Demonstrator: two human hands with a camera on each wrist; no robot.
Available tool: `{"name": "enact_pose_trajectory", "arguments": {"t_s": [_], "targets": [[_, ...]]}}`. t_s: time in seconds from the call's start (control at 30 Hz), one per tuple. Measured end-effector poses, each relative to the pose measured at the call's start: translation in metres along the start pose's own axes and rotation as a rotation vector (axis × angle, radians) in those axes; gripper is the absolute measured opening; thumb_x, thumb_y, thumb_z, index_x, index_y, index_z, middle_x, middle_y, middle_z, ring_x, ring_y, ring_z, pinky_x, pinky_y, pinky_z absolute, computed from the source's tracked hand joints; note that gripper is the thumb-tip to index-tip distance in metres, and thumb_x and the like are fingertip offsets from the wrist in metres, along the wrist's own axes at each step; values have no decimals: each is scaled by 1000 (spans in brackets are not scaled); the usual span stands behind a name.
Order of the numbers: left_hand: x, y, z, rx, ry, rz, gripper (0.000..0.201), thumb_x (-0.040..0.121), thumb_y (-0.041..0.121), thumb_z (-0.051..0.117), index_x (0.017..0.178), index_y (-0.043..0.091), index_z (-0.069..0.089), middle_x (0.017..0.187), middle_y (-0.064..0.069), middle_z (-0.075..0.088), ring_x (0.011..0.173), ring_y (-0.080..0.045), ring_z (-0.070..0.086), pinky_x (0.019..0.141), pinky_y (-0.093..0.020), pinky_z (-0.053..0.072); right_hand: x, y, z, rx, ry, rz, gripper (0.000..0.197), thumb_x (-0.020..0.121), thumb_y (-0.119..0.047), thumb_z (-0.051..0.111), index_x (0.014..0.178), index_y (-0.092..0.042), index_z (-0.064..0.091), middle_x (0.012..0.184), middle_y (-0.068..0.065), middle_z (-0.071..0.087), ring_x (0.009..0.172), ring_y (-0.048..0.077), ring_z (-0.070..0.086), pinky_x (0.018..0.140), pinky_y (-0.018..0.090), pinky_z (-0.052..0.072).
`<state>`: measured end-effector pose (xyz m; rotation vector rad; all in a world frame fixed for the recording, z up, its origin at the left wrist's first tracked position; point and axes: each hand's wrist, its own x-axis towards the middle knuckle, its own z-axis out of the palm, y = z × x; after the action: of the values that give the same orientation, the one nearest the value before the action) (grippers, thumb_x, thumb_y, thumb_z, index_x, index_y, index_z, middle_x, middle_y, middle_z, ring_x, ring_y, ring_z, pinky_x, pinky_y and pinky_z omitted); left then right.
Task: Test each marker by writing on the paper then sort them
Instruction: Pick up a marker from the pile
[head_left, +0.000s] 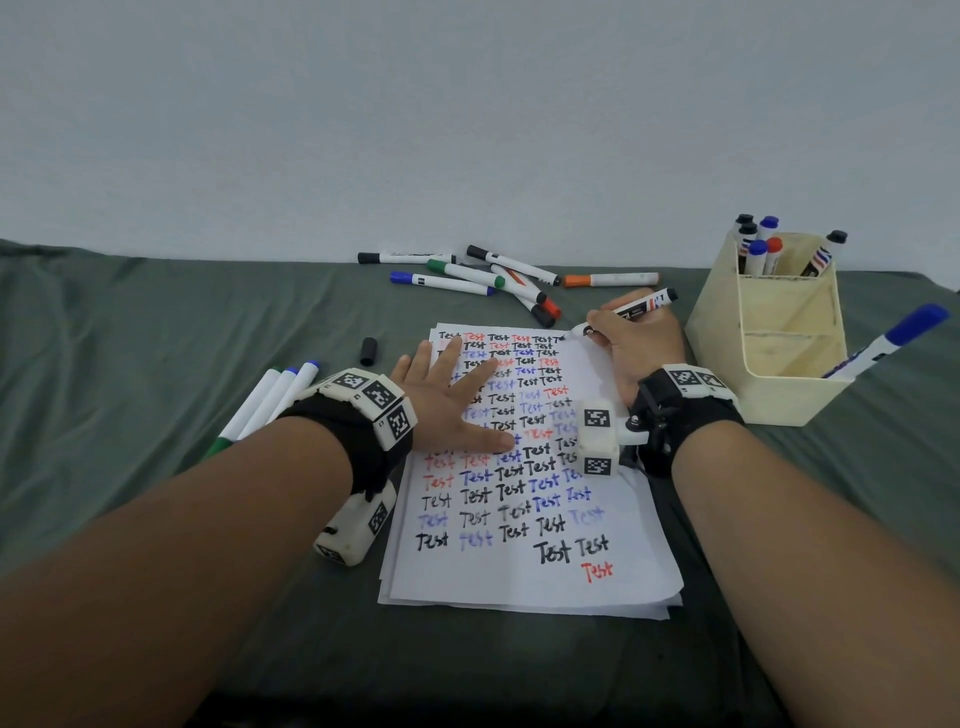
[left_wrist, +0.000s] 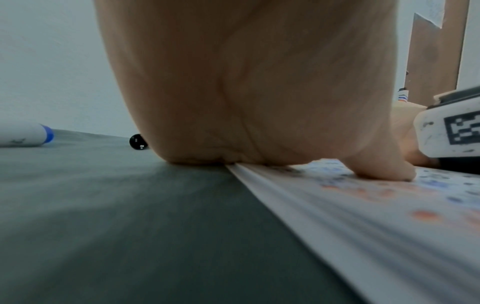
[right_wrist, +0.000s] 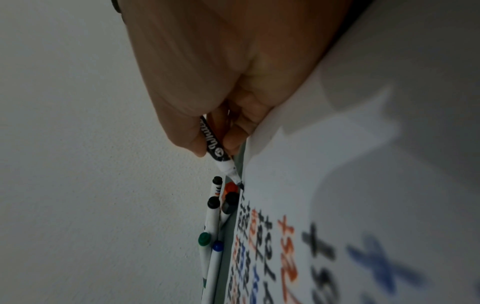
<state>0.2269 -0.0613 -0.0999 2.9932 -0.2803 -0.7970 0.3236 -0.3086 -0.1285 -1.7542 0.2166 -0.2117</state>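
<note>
Writing with an uncapped black marker (head_left: 631, 307) is the step in hand: its tip meets the paper (head_left: 613, 519) at the far right corner, at the end of the top row of "Test" words, and the right wrist view shows the tip touching the sheet's edge. The right hand (head_left: 636, 345) pinches the barrel near the tip in a writing hold, fingers curled round it. The left hand (head_left: 449, 397) lies flat with fingers spread on the sheet's left half, pinning it to the grey cloth (head_left: 156, 338). A loose black cap (head_left: 368, 351) stands just beyond the left hand, likely this marker's. Judging from the dark stroke, the marker works, so the next move calls for lifting the tip, fetching that cap, closing the marker and placing it in the cream organiser (head_left: 717, 332) on the right. A pile of untested markers (head_left: 467, 278) waits beyond the paper, and three more markers (head_left: 270, 395) lie at the left.
</note>
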Motion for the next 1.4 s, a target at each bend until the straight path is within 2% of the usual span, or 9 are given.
{"name": "enact_pose_trajectory", "arguments": {"t_s": [0.13,0.27,0.43,0.67,0.97,1.1,1.2,1.27,1.4], "targets": [[0,0,0,1,3,1,115,58,101,29,147,52,-24,158,2,-37,146,-32,-31,120,-51,-13,-1,-1,-1,0,19,7,7,79,-21,73,77,-15,73,71,-1,75,56,7,65,56,23,52],[0,0,0,1,-1,1,116,55,102,27,147,51,-24,158,2,-37,146,-32,-30,120,-51,-13,-2,-1,-2,-3,26,15,13,79,-25,74,85,-13,75,71,-5,75,53,2,65,44,13,45],[1,-1,0,7,3,-2,115,58,102,28,147,51,-24,158,2,-38,146,-32,-31,120,-52,-12,-3,-2,0,-2,48,27,16,73,-22,69,81,-9,71,70,2,74,54,7,63,58,27,52],[4,-2,2,7,5,0,116,55,104,27,145,53,-25,157,3,-38,146,-32,-31,119,-51,-13,-4,-2,-2,54,71,32,5,72,-25,71,72,-20,70,69,-3,74,57,7,66,62,29,55],[5,-3,2,0,8,0,120,47,107,23,145,54,-25,158,3,-38,146,-32,-31,120,-50,-13,-5,-3,-2,51,39,41,9,69,-24,70,76,-19,69,68,-3,73,56,9,65,60,30,54],[5,-3,3,1,13,-3,115,56,104,29,145,54,-24,158,3,-37,146,-31,-31,120,-51,-13,-3,-2,-3,69,57,44,8,66,-26,69,73,-22,71,69,-1,74,57,11,67,62,31,54],[4,-3,2,0,10,-4,114,58,103,31,145,54,-24,158,3,-37,146,-31,-31,120,-51,-13,-7,-4,-5,142,68,36,3,64,-27,69,65,-25,71,64,-2,71,58,13,64,64,34,55],[4,-2,2,-2,13,-6,113,60,102,32,146,54,-23,158,3,-37,146,-31,-31,120,-52,-13,-14,-8,-6,236,73,48,6,65,-26,71,60,-30,71,64,-3,70,65,15,65,72,38,58],[4,-3,2,-4,16,-4,112,62,101,33,147,54,-22,158,3,-37,146,-30,-31,120,-53,-12,-32,-20,-8,516,20,58,22,77,-8,81,62,-22,74,69,2,72,72,18,70,71,26,58]]}}
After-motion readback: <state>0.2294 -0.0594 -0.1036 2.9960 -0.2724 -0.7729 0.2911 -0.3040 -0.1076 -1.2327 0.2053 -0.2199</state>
